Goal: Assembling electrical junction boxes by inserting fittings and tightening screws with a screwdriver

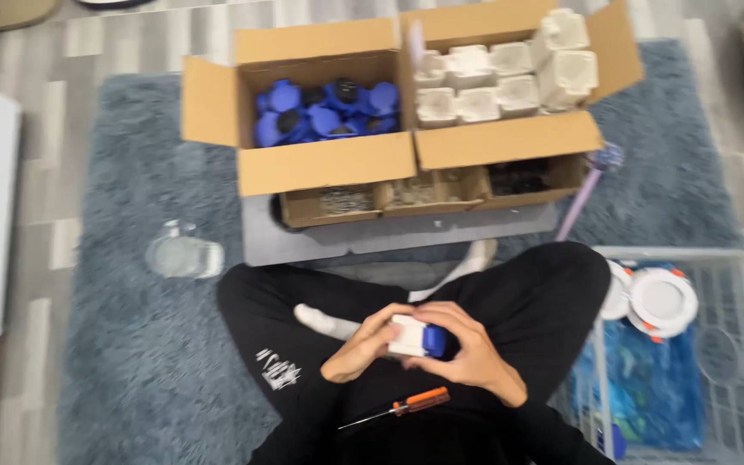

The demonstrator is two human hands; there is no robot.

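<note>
Hands meet over the person's crossed legs: the left hand (pixel 362 346) and the right hand (pixel 467 351) are both clamped on a small white-and-blue part (pixel 418 337), fingers curled around it from either side. An orange-handled screwdriver (pixel 398 407) lies on the lap just below. On the shaggy blue rug (pixel 144 344), near its far edge, 2 open cardboard boxes stand side by side, one with blue parts (pixel 325 110), one with white parts (pixel 497 82). A wire basket (pixel 691 344) at the rug's right edge holds round white discs (pixel 663 300).
</note>
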